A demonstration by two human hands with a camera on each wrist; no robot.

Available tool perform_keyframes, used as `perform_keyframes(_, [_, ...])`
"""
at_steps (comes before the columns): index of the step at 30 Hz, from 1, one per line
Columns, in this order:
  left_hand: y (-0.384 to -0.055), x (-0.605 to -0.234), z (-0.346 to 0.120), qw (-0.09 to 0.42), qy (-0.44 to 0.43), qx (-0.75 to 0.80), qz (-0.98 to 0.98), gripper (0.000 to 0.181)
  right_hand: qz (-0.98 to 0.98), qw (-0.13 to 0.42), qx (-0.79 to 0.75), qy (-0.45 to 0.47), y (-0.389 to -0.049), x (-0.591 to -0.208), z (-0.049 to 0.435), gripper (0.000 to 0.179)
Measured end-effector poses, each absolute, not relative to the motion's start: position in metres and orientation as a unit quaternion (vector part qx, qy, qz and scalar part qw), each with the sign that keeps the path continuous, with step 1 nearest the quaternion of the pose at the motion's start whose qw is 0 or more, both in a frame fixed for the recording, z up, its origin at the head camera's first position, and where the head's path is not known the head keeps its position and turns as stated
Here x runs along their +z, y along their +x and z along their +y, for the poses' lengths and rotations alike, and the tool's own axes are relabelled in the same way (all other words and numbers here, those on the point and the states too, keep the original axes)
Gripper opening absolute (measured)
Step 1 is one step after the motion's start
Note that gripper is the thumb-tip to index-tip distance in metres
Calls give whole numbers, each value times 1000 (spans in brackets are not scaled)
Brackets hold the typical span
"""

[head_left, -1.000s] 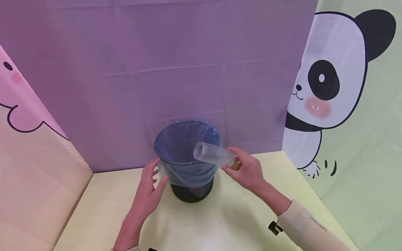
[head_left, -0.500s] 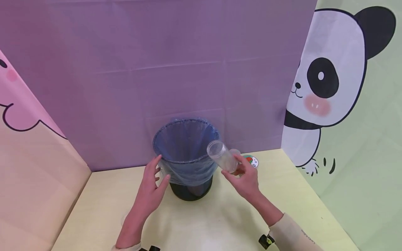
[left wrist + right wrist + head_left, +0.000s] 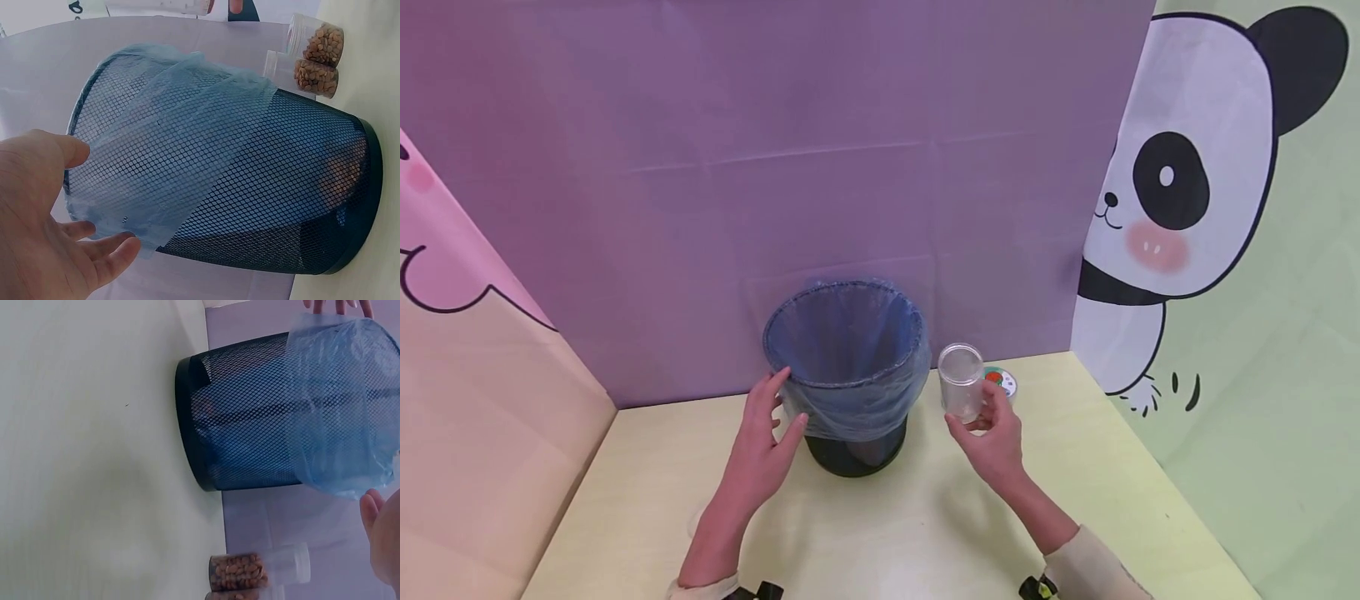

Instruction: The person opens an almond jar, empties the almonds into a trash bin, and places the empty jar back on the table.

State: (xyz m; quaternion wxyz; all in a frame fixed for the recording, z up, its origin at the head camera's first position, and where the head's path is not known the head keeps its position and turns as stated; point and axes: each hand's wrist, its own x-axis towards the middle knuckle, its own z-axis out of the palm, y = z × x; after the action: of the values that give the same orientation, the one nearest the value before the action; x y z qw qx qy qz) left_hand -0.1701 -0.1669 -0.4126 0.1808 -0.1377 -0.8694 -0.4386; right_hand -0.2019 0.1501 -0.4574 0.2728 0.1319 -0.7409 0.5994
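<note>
A clear plastic jar (image 3: pixel 961 383), upright with its open mouth facing up, is held by my right hand (image 3: pixel 992 437) just right of the bin. Thumb and fingers grip its lower part. In the right wrist view the jar is out of frame. My left hand (image 3: pixel 760 454) reaches to the left side of the black mesh bin (image 3: pixel 294 169), fingers spread and fingertips right at its rim. A thin blue bag (image 3: pixel 857 414) lines the bin and folds over the rim. Through the mesh, some brownish contents show low in the bin.
Behind the bin on the right stand two clear jars of brown nut-like pieces, a nearer jar (image 3: pixel 237 572) and another jar (image 3: pixel 240 595). A round printed lid (image 3: pixel 1002 383) shows beside my right fingers. A purple wall sheet (image 3: pixel 850 167) rises behind the table (image 3: pixel 865 542).
The jar in my right hand, earlier tilted with its mouth over the bin, has swung right and turned upright. The printed lid has come into view. My left hand has stayed by the rim.
</note>
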Motion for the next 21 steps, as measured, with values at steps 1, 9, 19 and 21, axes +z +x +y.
perform_keyframes(1, [-171, -412, -167, 180, -136, -440, -869, 66, -740, 275, 600, 131, -199, -454, 150, 54])
perform_keyframes(9, [-178, -408, -164, 172, -120, -448, -869, 63, -753, 300, 580, 83, -200, -461, 166, 50])
perform_keyframes(19, [-192, -411, -158, 214, -121, -484, -840, 46, -792, 330, 513, 41, -223, -488, 206, 57])
perform_keyframes(21, [-193, -414, -157, 221, -119, -486, -837, 43, -806, 338, 485, 28, -224, -491, 215, 57])
